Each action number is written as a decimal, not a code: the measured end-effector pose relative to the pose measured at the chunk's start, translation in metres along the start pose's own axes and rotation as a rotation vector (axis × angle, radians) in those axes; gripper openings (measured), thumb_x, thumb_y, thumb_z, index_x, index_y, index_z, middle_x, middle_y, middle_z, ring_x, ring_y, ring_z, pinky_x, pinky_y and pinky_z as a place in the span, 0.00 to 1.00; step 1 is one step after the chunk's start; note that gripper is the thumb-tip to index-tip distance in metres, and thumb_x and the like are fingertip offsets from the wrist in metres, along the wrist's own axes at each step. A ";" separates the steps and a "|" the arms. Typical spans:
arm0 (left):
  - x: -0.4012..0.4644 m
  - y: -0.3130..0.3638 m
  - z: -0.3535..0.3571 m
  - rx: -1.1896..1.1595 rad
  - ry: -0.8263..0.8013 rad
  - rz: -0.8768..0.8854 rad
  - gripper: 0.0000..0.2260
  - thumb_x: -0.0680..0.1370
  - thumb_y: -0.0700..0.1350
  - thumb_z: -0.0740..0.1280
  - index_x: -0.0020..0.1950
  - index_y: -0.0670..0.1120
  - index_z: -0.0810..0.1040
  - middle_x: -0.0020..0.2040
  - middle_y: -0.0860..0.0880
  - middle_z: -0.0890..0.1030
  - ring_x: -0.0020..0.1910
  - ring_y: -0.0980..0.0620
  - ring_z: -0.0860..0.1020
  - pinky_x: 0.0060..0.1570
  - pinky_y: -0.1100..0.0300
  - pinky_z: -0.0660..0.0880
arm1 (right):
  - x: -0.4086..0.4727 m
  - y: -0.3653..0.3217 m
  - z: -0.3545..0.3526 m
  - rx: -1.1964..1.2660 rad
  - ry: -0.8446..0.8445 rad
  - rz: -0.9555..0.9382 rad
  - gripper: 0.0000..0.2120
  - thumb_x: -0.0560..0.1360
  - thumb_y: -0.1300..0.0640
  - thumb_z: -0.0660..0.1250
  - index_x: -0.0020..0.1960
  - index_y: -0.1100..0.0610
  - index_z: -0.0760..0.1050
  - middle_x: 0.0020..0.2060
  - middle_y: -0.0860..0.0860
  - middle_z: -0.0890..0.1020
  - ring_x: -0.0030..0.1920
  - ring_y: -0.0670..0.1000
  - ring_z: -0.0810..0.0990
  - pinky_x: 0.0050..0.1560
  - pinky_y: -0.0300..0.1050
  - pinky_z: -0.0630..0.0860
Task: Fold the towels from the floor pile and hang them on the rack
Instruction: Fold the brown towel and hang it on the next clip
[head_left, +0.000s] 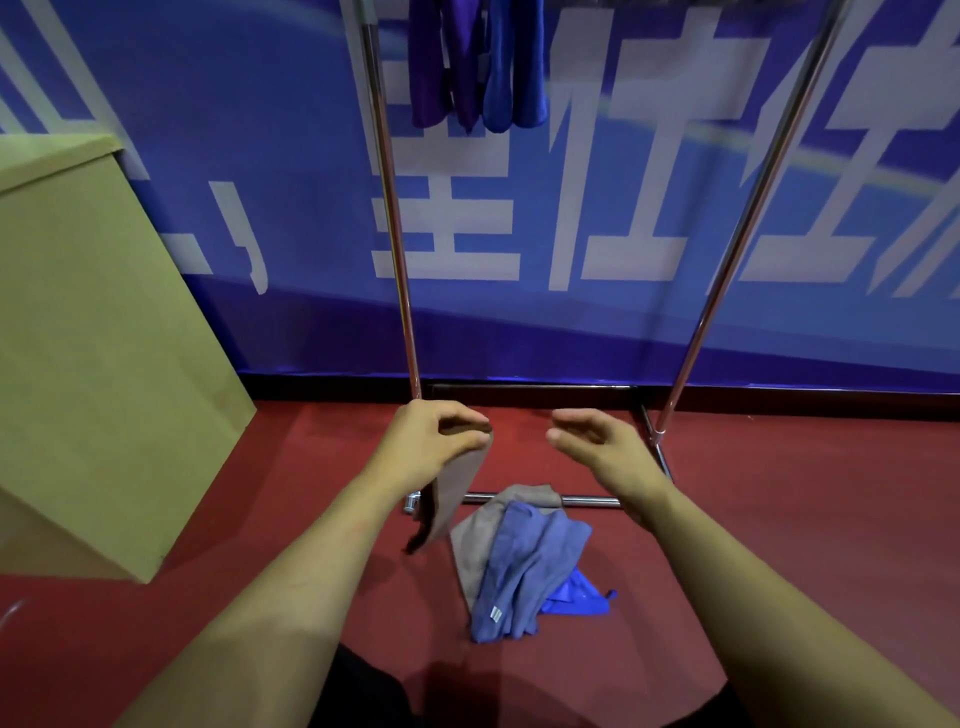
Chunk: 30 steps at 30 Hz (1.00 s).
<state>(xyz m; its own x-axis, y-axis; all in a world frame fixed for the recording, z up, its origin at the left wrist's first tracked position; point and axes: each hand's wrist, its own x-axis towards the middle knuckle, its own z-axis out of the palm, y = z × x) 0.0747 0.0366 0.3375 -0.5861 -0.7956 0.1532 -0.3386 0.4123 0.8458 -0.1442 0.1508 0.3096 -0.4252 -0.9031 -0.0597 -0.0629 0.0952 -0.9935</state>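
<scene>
Two bare forearms reach up from the bottom of the frame. At centre, the left hand (434, 436) pinches the top edge of a grey-brown cloth towel (448, 501), which hangs down from its grip. Just right of it, the right hand (597, 439) is spread with relaxed fingers, holding nothing. Below them, on the red floor (779, 519), lies a pile of grey, pale blue and bright blue towels (524, 566). A chrome metal rack (395, 218) stands behind, with purple and blue towels (478, 67) hanging at the top. A tan cardboard box (93, 338) sits at the left.
</scene>
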 end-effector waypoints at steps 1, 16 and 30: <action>-0.001 0.002 -0.002 0.040 -0.031 0.019 0.07 0.72 0.41 0.78 0.49 0.48 0.88 0.42 0.61 0.85 0.44 0.67 0.82 0.50 0.74 0.72 | -0.002 0.000 0.005 -0.021 -0.060 0.000 0.18 0.73 0.65 0.76 0.62 0.62 0.79 0.55 0.56 0.85 0.51 0.47 0.83 0.50 0.34 0.78; -0.004 0.011 -0.033 -0.474 0.174 -0.126 0.08 0.71 0.39 0.78 0.49 0.47 0.87 0.48 0.49 0.88 0.49 0.56 0.84 0.53 0.62 0.78 | -0.024 0.003 0.031 -0.271 -0.637 0.088 0.12 0.76 0.59 0.74 0.57 0.63 0.82 0.52 0.54 0.86 0.51 0.46 0.83 0.58 0.45 0.80; 0.000 -0.027 -0.040 -0.532 0.323 -0.321 0.08 0.73 0.42 0.77 0.52 0.45 0.87 0.47 0.48 0.88 0.49 0.54 0.84 0.52 0.58 0.78 | -0.036 -0.041 0.021 -0.184 -0.479 -0.034 0.07 0.76 0.53 0.74 0.42 0.55 0.81 0.36 0.47 0.82 0.39 0.44 0.77 0.41 0.39 0.75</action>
<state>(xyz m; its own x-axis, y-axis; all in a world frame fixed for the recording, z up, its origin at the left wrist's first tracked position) 0.1134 0.0081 0.3345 -0.2417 -0.9677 -0.0716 -0.0040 -0.0728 0.9973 -0.1073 0.1710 0.3507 0.0385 -0.9934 -0.1081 -0.2458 0.0954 -0.9646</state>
